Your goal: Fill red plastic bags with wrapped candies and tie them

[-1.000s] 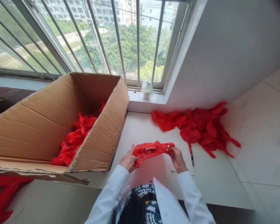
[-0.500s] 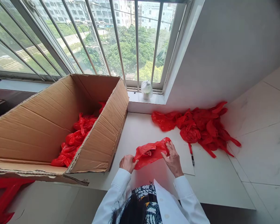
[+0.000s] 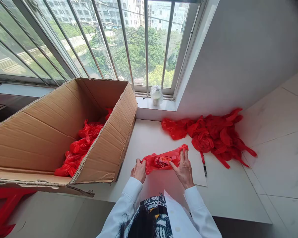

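A red plastic bag (image 3: pixel 152 161) is stretched between my two hands above the white table. My left hand (image 3: pixel 139 170) is closed on its left end. At the other end my right hand (image 3: pixel 183 168) grips the bag, with the thumb on the near side and fingers over the far edge. Through the thin plastic shows a red packet (image 3: pixel 165 160) with printing; its exact kind is unclear. Beneath and to the right, partly under the bag, lies a white sheet of paper (image 3: pixel 198 177).
To the left stands an open cardboard box (image 3: pixel 105 145) with red bags (image 3: pixel 80 147) inside. A pile of red bags (image 3: pixel 213 135) lies against the wall at right, beside a black pen (image 3: pixel 205 170). On the sill is a small wrapped white object (image 3: pixel 156 96).
My left hand has risen slightly and moved right. The bag has been pulled straighter and lifted at its right end, and the packet inside shows more.
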{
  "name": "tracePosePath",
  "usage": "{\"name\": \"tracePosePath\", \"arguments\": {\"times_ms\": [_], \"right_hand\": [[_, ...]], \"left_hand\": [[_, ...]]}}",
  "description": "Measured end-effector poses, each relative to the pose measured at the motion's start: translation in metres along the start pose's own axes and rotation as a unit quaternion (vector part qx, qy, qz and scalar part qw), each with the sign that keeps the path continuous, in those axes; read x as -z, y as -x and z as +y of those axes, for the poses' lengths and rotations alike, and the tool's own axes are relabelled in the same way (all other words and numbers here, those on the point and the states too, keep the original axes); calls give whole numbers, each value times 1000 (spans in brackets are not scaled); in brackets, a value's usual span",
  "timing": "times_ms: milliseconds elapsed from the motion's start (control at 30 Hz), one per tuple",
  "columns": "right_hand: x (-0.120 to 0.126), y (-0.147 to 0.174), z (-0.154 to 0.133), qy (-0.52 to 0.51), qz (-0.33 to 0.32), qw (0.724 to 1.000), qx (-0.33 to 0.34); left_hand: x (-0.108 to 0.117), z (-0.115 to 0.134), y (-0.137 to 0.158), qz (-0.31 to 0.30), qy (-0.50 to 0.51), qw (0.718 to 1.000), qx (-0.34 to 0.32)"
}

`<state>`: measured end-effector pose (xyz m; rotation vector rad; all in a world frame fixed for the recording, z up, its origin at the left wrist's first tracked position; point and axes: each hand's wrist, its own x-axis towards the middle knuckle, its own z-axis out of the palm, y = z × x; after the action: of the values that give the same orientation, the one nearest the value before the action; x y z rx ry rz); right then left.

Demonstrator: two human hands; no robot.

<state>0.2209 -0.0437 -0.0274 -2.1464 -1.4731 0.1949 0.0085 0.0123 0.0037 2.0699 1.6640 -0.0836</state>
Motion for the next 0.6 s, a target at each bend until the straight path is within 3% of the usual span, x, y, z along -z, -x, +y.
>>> {"name": "tracePosePath", "arguments": {"times_ms": [100, 167, 300, 400, 467, 533, 600], "right_hand": [[10, 0, 5, -27, -21, 999, -23], [25, 1, 7, -43, -2, 998, -40], [79, 1, -12, -84, 97, 990, -62], [113, -3, -48, -117, 169, 978, -26], [113, -9, -69, -156, 101, 981, 59], [92, -17, -81, -191, -65, 971, 130], [58, -27, -84, -193, -191, 955, 123]], "left_hand": [[-2, 2, 3, -9, 14, 1000, -20], [-3, 5, 6, -17, 45, 998, -52], [-4, 12, 10, -27, 119, 987, -109], [-5, 17, 6, -26, 125, 984, -128], [-7, 18, 2, -29, 115, 985, -125], [-7, 19, -2, -35, 108, 987, -117], [-7, 19, -3, -36, 109, 987, -116]]}}
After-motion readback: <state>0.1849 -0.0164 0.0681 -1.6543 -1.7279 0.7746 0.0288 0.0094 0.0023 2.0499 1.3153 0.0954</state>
